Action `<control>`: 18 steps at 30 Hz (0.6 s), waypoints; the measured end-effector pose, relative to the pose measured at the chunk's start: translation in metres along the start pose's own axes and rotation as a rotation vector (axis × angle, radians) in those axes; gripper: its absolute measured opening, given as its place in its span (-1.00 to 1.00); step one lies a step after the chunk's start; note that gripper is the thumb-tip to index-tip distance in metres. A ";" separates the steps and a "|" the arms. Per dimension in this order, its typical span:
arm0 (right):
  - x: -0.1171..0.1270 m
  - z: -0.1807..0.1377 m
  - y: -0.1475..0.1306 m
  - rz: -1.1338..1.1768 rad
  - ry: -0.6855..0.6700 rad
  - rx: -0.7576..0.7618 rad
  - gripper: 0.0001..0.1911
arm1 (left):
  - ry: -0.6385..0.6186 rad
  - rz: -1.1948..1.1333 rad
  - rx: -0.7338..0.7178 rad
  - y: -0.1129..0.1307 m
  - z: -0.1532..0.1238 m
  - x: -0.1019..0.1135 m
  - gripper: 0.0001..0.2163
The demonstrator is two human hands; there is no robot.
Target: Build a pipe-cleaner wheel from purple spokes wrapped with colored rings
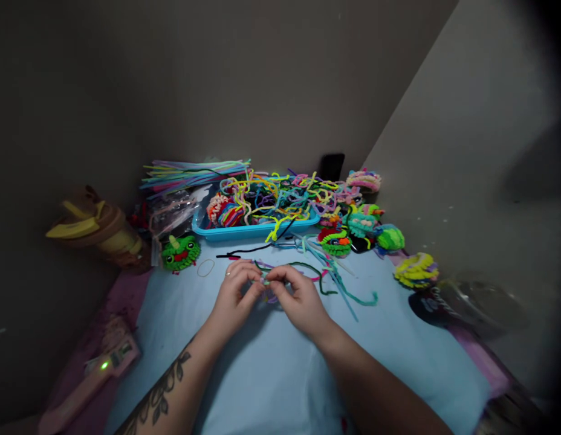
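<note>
My left hand [236, 289] and my right hand [298, 297] meet over the middle of the cloth. Their thumbs and fingers pinch a small pipe-cleaner piece [265, 281], pale green and purple, mostly hidden by the fingertips. Just beyond lie loose pipe cleaners: a dark green one [324, 289], a teal one [364, 300] with a bent end, and a black one [248, 250]. To the left of my left hand sits a thin loop [205, 268], like a rubber band.
A blue tray [257, 232] heaped with curled pipe cleaners stands at the back, with straight pipe cleaners [194, 175] behind its left. Fuzzy figures, including a green one [181, 254] and a yellow one [416, 270], flank it. A pink device [103, 370] with a green light lies left.
</note>
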State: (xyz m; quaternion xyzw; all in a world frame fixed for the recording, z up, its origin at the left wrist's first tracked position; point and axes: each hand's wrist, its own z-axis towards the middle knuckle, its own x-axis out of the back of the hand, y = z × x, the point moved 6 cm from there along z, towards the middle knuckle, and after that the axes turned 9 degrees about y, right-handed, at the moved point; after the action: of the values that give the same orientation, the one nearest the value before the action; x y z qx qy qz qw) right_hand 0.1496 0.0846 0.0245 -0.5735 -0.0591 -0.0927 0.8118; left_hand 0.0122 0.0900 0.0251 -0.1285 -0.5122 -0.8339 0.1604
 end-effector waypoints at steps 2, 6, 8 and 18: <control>0.000 -0.001 -0.003 -0.050 -0.012 0.056 -0.87 | -0.027 -0.047 0.024 0.001 0.000 -0.002 -0.92; 0.000 -0.001 -0.008 -0.108 -0.032 0.155 -0.84 | -0.066 -0.107 0.077 -0.002 0.000 -0.004 -0.88; -0.001 -0.001 -0.010 -0.113 -0.046 0.213 -0.80 | -0.077 -0.123 0.100 -0.004 -0.001 -0.005 -0.87; -0.002 -0.001 -0.011 -0.155 -0.057 0.264 -0.71 | -0.030 -0.081 0.126 -0.004 -0.002 -0.004 -0.89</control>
State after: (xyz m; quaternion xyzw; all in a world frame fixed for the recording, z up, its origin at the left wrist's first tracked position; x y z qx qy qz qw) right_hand 0.1452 0.0799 0.0339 -0.4577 -0.1379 -0.1299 0.8687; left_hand 0.0140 0.0905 0.0192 -0.1097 -0.5709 -0.8037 0.1266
